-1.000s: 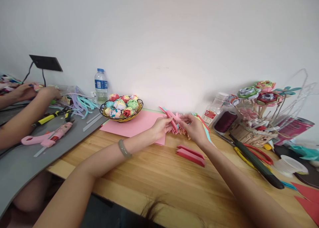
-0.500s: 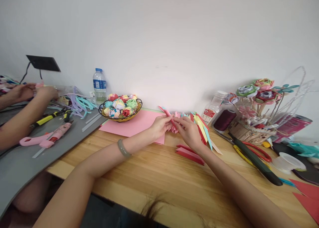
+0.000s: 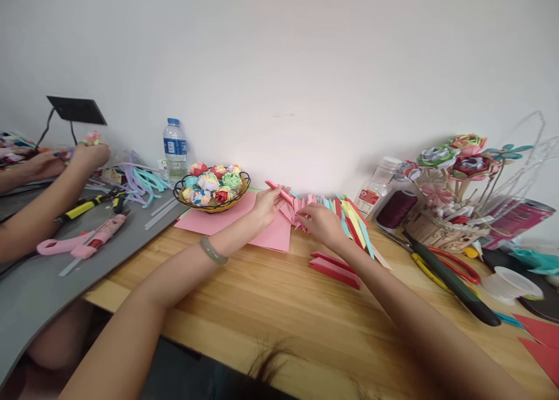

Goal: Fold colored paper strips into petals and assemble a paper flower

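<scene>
My left hand [image 3: 268, 206] pinches a folded pink paper strip [image 3: 274, 186] near the edge of the pink paper sheets [image 3: 205, 222]. Beside it, my right hand [image 3: 324, 224] has its fingers bent together at the near end of a row of folded paper strips [image 3: 346, 213] in pink, blue, yellow and red. Whatever lies between the right fingertips is too small to make out. Red folded strips [image 3: 334, 270] lie on the wooden table below my right wrist.
A wire basket of paper flowers [image 3: 212, 209] and a water bottle [image 3: 174, 149] stand left. At right are a thread spool [image 3: 396, 210], a flower pot [image 3: 449, 231], pliers [image 3: 454, 280] and red paper [image 3: 541, 353]. Another person's hands work at far left, behind a pink glue gun [image 3: 82, 243].
My hands were together on the pink-red strip. Now they are apart: the left has moved left and up with a strip, while the right stays by the row.
</scene>
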`<state>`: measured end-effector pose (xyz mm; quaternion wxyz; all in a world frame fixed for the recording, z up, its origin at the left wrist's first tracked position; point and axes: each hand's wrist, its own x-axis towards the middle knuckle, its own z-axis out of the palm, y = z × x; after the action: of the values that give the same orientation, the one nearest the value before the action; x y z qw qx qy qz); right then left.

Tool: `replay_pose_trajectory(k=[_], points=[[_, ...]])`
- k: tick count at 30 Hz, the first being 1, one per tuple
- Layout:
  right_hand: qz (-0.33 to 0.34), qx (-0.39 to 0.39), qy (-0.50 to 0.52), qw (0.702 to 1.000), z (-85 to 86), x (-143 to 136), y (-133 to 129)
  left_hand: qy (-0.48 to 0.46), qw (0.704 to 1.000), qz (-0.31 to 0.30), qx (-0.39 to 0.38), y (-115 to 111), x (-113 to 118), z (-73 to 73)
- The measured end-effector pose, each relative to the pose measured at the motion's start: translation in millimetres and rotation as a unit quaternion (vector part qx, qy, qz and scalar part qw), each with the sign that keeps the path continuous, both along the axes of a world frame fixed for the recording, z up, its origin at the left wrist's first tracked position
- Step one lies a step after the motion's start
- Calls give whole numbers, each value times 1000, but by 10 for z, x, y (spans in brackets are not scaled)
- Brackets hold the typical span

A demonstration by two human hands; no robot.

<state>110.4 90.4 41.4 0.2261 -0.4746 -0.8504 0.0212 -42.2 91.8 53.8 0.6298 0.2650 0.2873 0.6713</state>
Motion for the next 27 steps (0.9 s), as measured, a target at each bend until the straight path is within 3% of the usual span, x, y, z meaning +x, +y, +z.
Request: replay_pose_trajectory(k=[10,13,18,21,27], points=[[-61,-48,-85,993,-17,-447,70,-18,999,32,5,-15,-33,127],[-91,-41,-54,994,58,-374,60,-23,999,44,13,-23,-34,144],[-135,-18,53,989,310,22,106,-42,998,40,14,-67,43,105],[-83,-26,125,988,373,210,86,-24,1000,-2,2,-134,161,42],[56,-63,208,974,231,256,-116,1,994,-102,26,-260,360,-40]])
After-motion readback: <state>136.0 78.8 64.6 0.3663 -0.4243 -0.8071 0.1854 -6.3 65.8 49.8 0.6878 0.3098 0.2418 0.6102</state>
